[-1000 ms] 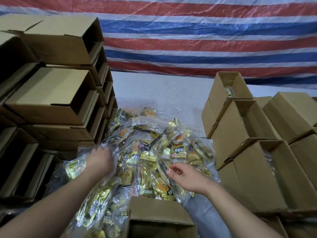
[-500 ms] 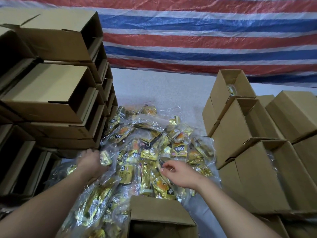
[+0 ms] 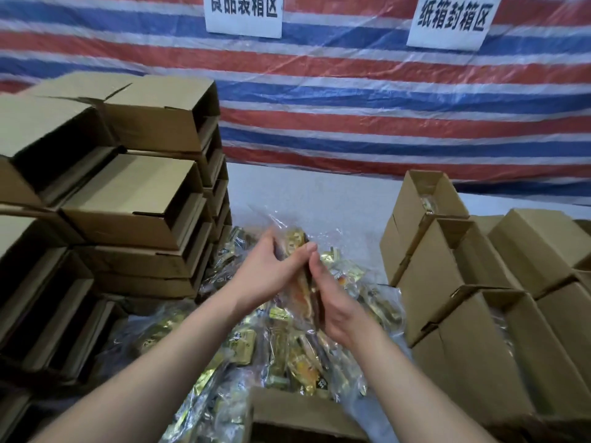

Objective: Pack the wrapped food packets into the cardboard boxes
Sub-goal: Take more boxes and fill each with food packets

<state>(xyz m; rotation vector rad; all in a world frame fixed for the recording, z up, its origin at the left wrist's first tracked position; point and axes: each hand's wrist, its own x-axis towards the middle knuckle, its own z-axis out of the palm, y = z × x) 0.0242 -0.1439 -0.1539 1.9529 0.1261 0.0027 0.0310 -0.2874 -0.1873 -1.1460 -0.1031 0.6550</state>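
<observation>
Both hands meet above the middle of the table, clamped from either side on one bundle of packets [image 3: 299, 284]; the left hand [image 3: 267, 273] curls its fingers round the bundle's left face, thumb up near the top; the right hand [image 3: 335, 310] presses and cups the right face, its fingertips touching the left hand's near the bundle's upper edge; the bundle stands roughly upright between the palms, gold and orange wrappers showing through clear film that crinkles out above the fingers; below and around it lies the pile [image 3: 281, 356] of more wrapped packets, spread loose over the white table [image 3: 307, 190] and running down toward the near edge; a near box [image 3: 297, 414] sits at the bottom centre, its brown flap touching the pile's near side, and whether anything is in it cannot be told; on the left rises a stack [image 3: 128, 199] of boxes lying on their sides, dark openings facing right; on the right stand the right boxes [image 3: 454, 282], tilted, tops open, with film and packets visible inside the farthest one [image 3: 428, 203]; behind the table hangs a red, white and blue striped tarp [image 3: 367, 107], bearing two white signs [image 3: 243, 14] with black characters.
</observation>
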